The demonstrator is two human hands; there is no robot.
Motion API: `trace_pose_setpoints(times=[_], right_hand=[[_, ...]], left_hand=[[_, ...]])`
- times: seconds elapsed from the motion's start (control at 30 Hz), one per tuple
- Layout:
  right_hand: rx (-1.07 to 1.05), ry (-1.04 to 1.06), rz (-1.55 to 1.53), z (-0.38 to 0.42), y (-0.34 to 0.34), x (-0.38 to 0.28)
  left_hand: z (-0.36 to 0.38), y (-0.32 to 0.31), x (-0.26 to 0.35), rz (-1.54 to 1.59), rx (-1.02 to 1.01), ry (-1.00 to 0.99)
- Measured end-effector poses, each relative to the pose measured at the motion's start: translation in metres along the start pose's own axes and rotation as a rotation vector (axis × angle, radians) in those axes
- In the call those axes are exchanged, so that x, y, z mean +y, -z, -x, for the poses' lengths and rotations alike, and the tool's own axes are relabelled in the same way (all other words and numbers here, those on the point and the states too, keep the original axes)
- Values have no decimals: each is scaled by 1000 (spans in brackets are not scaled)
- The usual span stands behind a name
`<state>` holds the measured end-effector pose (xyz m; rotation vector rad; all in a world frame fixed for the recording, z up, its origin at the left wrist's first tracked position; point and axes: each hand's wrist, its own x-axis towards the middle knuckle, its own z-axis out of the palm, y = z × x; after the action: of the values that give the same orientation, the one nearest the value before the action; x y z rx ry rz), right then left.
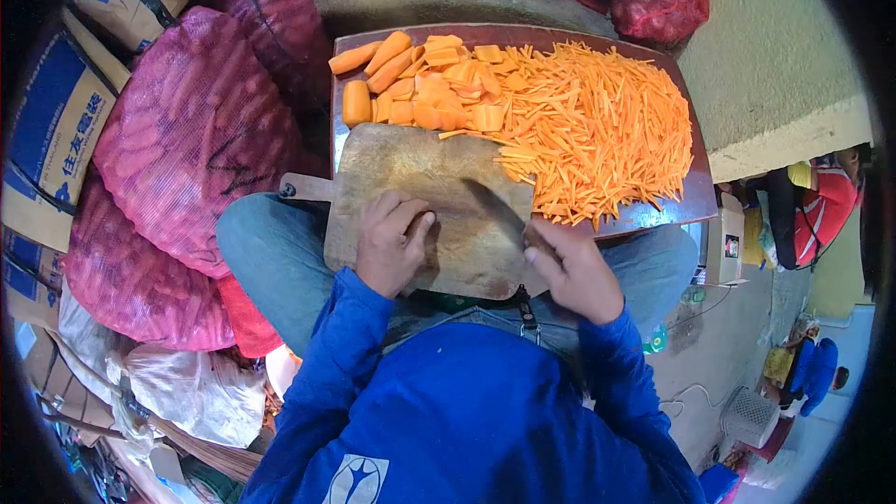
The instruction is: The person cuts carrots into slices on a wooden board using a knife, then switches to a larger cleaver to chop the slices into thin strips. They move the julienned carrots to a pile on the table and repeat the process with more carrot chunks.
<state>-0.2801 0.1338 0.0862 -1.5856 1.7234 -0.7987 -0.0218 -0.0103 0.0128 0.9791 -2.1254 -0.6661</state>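
A worn wooden cutting board (pixel 448 168) lies across my lap, its handle pointing left. My left hand (pixel 392 238) rests on the board's left part, fingers bent and thumb apart, with nothing visible in it. My right hand (pixel 577 271) is closed round the handle of a knife (pixel 495 203), whose dark blade slants up and left over the board. Beyond the board, a dark red tabletop (pixel 691 205) bears a large heap of carrot strips (pixel 607 121) on the right. Carrot slices (pixel 439 93) lie left of it, beside several peeled carrots (pixel 387 51).
Big pink mesh sacks (pixel 196 140) stand close on my left, with cardboard boxes (pixel 56 121) behind them. A white plastic bag (pixel 196 387) lies at lower left. A concrete ledge (pixel 775 47) runs at far right. A person in red (pixel 826 210) and a white basket (pixel 749 415) are further right.
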Motion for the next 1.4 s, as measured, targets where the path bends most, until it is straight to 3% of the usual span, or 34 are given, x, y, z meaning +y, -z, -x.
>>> trace_pose_setpoints(times=[0.13,0.27,0.33,0.4,0.67,0.73,1.07,1.23,1.4], right_hand=[[127,-2,32,-10,10,2],[105,65,-6,-5,3,-2],[27,-12,61,-6,-2,2],[62,39,61,-6,-5,0],[35,63,80,-4,-9,-3],[37,49,82,-3,-8,-5],[25,34,79,-1,-9,-3],[27,19,99,0,-10,-3],[53,53,20,-2,-8,1]], left_hand=[[-22,1,6,32,-21,10],[-64,-2,-9,7,-34,-161],[-88,-5,-11,-24,-21,-222],[-110,-7,-11,-276,-46,-234],[-154,-56,-1,-423,-109,-412],[-160,-67,0,-512,-222,-375],[-170,-70,-7,-434,-173,-435],[-154,-41,-4,-324,13,-326],[-88,11,0,-240,27,-124]])
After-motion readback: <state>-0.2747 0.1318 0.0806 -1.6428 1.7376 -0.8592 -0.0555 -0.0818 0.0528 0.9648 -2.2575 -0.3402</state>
